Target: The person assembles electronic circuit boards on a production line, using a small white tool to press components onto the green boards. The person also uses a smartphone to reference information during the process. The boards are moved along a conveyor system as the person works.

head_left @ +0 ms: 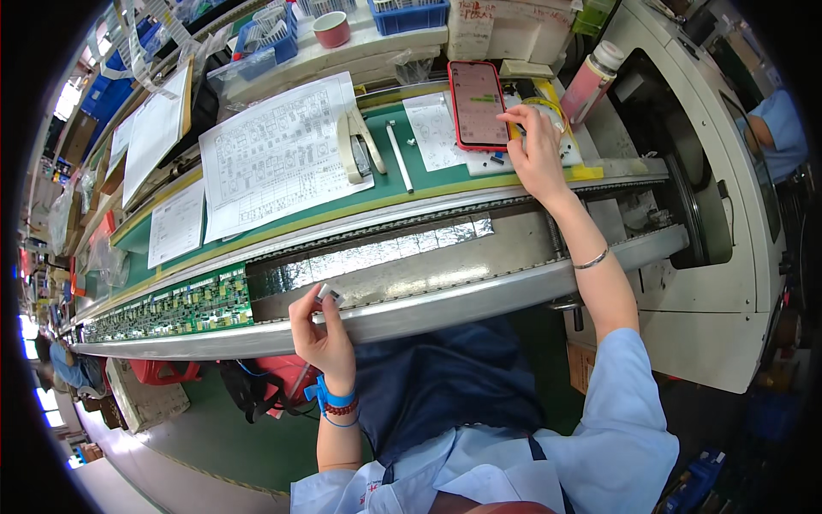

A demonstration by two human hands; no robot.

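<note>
Above the near rail of the conveyor, my left hand pinches a small white block with a dark patch between thumb and fingers. Its exact kind is too small to make out. My right hand reaches to the far side, holding nothing, its fingers apart. Those fingertips are at the right edge of a red-cased phone with a lit screen; whether they touch the glass I cannot tell. Beneath and beside the right hand lie small dark parts on a white pad.
Populated green circuit boards line the conveyor's left part. Printed sheets, a white clamp-like tool and a white stick lie on the green bench. A pink bottle stands beside a large machine at the right.
</note>
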